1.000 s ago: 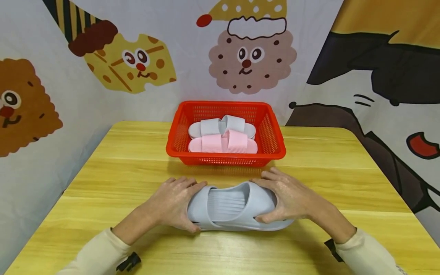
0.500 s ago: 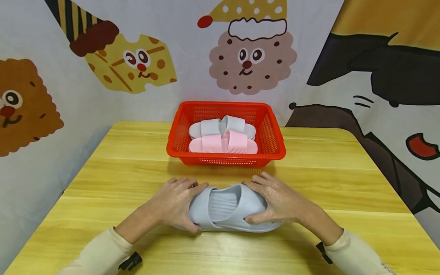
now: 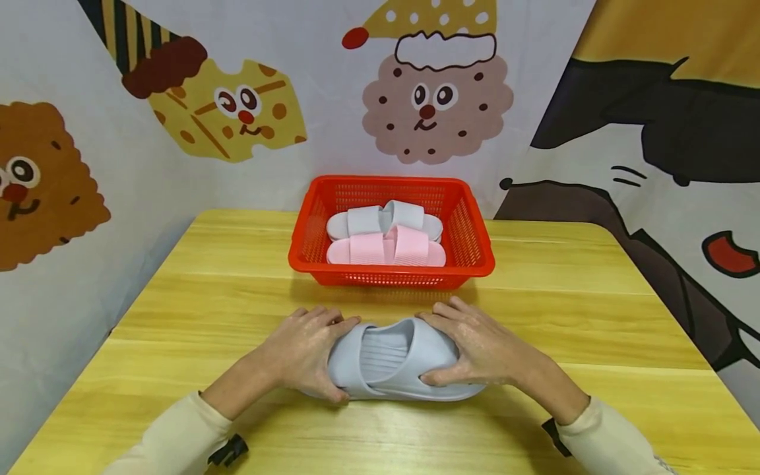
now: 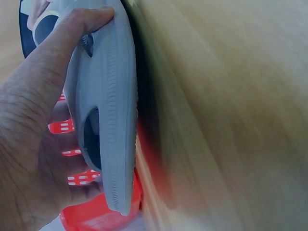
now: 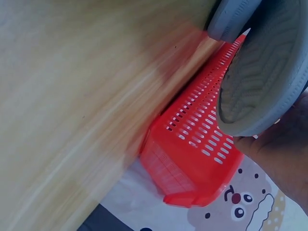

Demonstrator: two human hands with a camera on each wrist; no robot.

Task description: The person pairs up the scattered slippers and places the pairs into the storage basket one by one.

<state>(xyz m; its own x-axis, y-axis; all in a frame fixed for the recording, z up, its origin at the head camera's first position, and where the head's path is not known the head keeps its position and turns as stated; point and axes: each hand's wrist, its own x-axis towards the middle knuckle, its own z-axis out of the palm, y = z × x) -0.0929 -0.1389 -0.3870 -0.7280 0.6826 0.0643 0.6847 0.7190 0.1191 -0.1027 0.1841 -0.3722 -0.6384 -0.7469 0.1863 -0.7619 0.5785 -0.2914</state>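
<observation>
Head view: grey slippers [image 3: 392, 359] on the near part of the yellow table [image 3: 594, 316], lying sideways and pressed together as a pair. Left hand [image 3: 303, 353] curled round one end, right hand [image 3: 475, 349] curled round the other — gripped from both sides, probably so the two stay nested as one bundle. Just behind, a red basket [image 3: 475, 247] with a pale grey pair [image 3: 382, 219] and a pink pair [image 3: 386, 249] already inside, each pair nested and laid crosswise.

Left wrist view: thumb [image 4: 72, 33] hooked over the slipper's [image 4: 113, 110] edge, fingers wrapped behind — a firm clamp; basket [image 4: 91, 216] showing through below.

Right wrist view: ribbed sole [image 5: 262, 72] close to the camera, held at its rim by the hand [image 5: 284, 159]; basket wall [image 5: 192, 159] just beyond, over blurred table [image 5: 72, 96].
</observation>
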